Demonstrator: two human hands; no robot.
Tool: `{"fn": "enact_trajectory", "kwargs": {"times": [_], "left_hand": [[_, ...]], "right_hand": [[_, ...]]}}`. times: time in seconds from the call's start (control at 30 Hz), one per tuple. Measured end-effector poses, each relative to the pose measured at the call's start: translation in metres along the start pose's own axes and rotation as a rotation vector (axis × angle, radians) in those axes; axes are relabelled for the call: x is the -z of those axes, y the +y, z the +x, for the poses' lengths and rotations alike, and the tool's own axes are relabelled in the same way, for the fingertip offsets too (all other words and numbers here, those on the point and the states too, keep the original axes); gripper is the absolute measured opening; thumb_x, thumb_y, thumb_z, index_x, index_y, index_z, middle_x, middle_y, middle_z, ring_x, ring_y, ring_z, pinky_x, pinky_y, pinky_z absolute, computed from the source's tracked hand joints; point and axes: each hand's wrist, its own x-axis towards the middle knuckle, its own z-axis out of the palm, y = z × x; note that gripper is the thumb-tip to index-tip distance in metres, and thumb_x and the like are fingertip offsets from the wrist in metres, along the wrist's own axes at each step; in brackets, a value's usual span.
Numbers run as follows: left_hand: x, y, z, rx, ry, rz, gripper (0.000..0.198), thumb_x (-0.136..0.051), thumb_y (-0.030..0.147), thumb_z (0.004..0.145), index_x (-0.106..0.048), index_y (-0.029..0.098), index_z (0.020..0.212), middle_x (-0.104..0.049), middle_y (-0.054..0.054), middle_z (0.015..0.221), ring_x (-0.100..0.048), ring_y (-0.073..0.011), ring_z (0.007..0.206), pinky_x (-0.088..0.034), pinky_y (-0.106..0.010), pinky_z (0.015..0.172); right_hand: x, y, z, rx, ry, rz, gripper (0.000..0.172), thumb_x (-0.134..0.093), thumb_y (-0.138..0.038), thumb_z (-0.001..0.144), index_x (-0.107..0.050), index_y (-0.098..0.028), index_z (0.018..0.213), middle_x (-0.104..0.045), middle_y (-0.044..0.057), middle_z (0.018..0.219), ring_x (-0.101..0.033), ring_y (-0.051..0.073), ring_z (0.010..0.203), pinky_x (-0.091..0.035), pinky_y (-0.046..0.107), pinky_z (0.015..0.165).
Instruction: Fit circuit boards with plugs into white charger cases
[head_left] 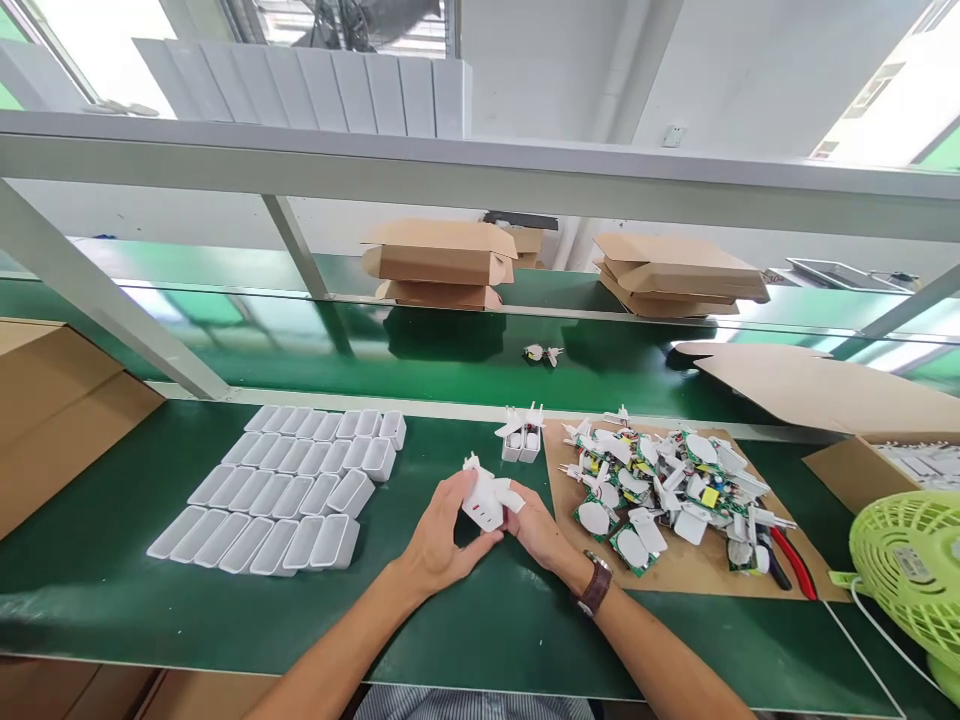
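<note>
Left hand: the left hand (439, 540) is just below the middle of the frame, fingers curled around the near and left side of a white charger body (486, 502), grasping it.
Right hand: the right hand (536, 525) touches the charger body from the right, thumb and fingertips gripping its end; a wristwatch (596, 585) sits on that wrist.
Charger body: held between both hands above the green bench (480, 620), tilted, with its plug pins pointing toward the upper left.
Left of centre: rows of empty white casings (285, 490) lie side by side on the bench, near the left hand but apart from it.
Above the hands: two white chargers (521, 440) stand upright with pins up.
Right of centre: a pile of circuit boards (660, 490) with white plug caps lies on a cardboard sheet (697, 575); red-handled pliers (793, 562) lie at its right edge.
Lower right corner: a green fan (911, 580).
Upper middle: folded cardboard boxes (439, 262) are stacked behind the belt.
</note>
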Motion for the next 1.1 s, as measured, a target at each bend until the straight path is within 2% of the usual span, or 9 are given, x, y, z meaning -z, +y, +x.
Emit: {"fn": "enact_trajectory", "kwargs": {"times": [0.17,0.27,0.33,0.47,0.6,0.7,0.77,0.9,1.1], "left_hand": [[-0.002,0.007,0.006,-0.025,0.076,0.034,0.079,-0.072,0.032,0.090,-0.026,0.025,0.154,-0.066,-0.014,0.121,-0.067,-0.0226,0.089,-0.058,-0.040,0.082],[-0.001,0.007,0.005,-0.026,0.092,0.055,0.076,-0.070,0.031,0.091,-0.027,0.024,0.154,-0.066,-0.014,0.123,-0.067,-0.0233,0.092,-0.057,-0.040,0.082],[0.000,0.006,0.004,-0.029,0.121,0.123,0.073,-0.069,0.030,0.090,-0.030,0.023,0.152,-0.066,-0.015,0.125,-0.066,-0.0277,0.103,-0.055,-0.044,0.089],[-0.001,-0.002,0.004,0.099,0.172,0.231,0.071,-0.069,0.028,0.088,-0.035,0.021,0.150,-0.066,-0.016,0.126,-0.060,-0.0326,0.116,-0.049,-0.050,0.099],[-0.007,-0.022,0.016,0.398,0.140,0.041,0.066,-0.066,0.033,0.088,-0.038,0.022,0.147,-0.065,-0.013,0.126,-0.063,-0.0245,0.101,-0.052,-0.046,0.093],[-0.018,-0.042,0.031,0.560,0.132,-0.134,0.067,-0.065,0.035,0.087,-0.037,0.021,0.146,-0.062,-0.013,0.131,-0.065,-0.0220,0.100,-0.053,-0.045,0.096],[-0.029,-0.054,0.042,0.574,0.093,-0.188,0.066,-0.062,0.032,0.087,-0.036,0.020,0.147,-0.061,-0.014,0.134,-0.066,-0.0241,0.108,-0.051,-0.047,0.101],[-0.048,-0.064,0.061,0.490,0.023,-0.073,0.059,-0.061,0.023,0.083,-0.048,0.022,0.141,-0.061,-0.015,0.138,-0.054,-0.0323,0.131,-0.042,-0.055,0.112],[-0.054,-0.067,0.068,0.425,0.028,-0.036,0.060,-0.064,0.022,0.079,-0.051,0.017,0.137,-0.060,-0.017,0.133,-0.054,-0.0359,0.128,-0.040,-0.062,0.112]], "right_hand": [[-0.005,-0.001,-0.001,-0.036,-0.043,0.018,0.035,-0.044,-0.048,0.100,-0.066,-0.021,0.108,-0.073,0.006,0.084,-0.070,0.022,0.071,-0.059,0.034,0.061],[-0.006,-0.002,-0.003,-0.045,-0.053,-0.014,0.039,-0.039,-0.048,0.101,-0.065,-0.020,0.111,-0.073,0.006,0.081,-0.070,0.022,0.068,-0.060,0.034,0.059],[-0.006,-0.004,-0.003,0.036,-0.016,-0.067,0.040,-0.043,-0.050,0.100,-0.065,-0.020,0.115,-0.074,0.006,0.085,-0.070,0.022,0.070,-0.061,0.035,0.063],[-0.003,-0.010,-0.003,0.290,0.120,-0.261,0.039,-0.058,-0.050,0.096,-0.061,-0.024,0.124,-0.073,0.007,0.105,-0.071,0.022,0.086,-0.063,0.040,0.083],[0.016,-0.009,0.001,0.489,0.440,-0.497,0.039,-0.051,-0.042,0.100,-0.056,-0.022,0.132,-0.065,0.013,0.123,-0.067,0.023,0.105,-0.056,0.047,0.102],[0.040,0.002,0.009,0.541,0.648,-0.608,0.047,-0.052,-0.037,0.098,-0.048,-0.020,0.142,-0.054,0.018,0.139,-0.060,0.027,0.122,-0.048,0.056,0.111],[0.054,0.012,0.015,0.485,0.633,-0.614,0.055,-0.054,-0.034,0.095,-0.041,-0.020,0.147,-0.052,0.019,0.143,-0.057,0.030,0.129,-0.045,0.061,0.112],[0.069,0.026,0.026,0.368,0.488,-0.598,0.064,-0.054,-0.030,0.093,-0.032,-0.020,0.152,-0.051,0.020,0.148,-0.053,0.030,0.138,-0.041,0.061,0.116],[0.067,0.024,0.028,0.389,0.457,-0.593,0.064,-0.054,-0.024,0.093,-0.031,-0.020,0.152,-0.054,0.019,0.147,-0.053,0.027,0.140,-0.041,0.055,0.117]]}}
